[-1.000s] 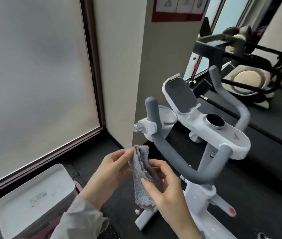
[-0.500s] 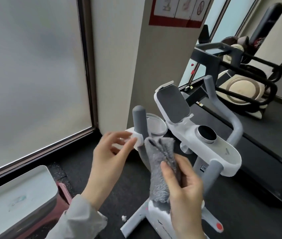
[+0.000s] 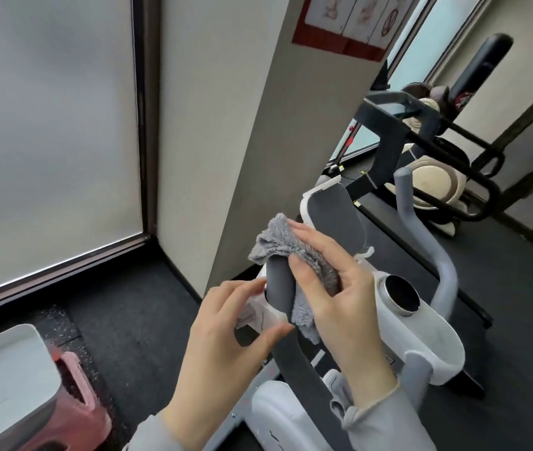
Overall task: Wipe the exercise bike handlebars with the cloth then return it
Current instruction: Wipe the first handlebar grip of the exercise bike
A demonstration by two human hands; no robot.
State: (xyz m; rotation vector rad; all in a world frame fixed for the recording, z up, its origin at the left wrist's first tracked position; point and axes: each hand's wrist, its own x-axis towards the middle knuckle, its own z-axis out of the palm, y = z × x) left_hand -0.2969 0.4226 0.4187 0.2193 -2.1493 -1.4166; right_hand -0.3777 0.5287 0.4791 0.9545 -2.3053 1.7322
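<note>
A white exercise bike [image 3: 421,336] stands in front of me with grey padded handlebars. The near left handlebar [image 3: 280,284] rises upright in the middle of the view; the right handlebar [image 3: 421,232] curves up behind the console. A fluffy grey cloth [image 3: 278,242] is draped over the top of the left handlebar. My right hand [image 3: 333,288] grips the cloth around that bar. My left hand [image 3: 226,333] pinches the white bracket [image 3: 266,315] clamped to the same bar, just below the cloth.
A white lidded bin [image 3: 5,379] over a pink base sits on the floor at lower left. A beige pillar [image 3: 219,141] and a frosted window [image 3: 50,125] stand close behind the bike. A black treadmill [image 3: 388,148] and other gym machines fill the right.
My right hand has carried the cloth up from in front of my body onto the top of the left handlebar. My left hand let go of the cloth and took the white bracket.
</note>
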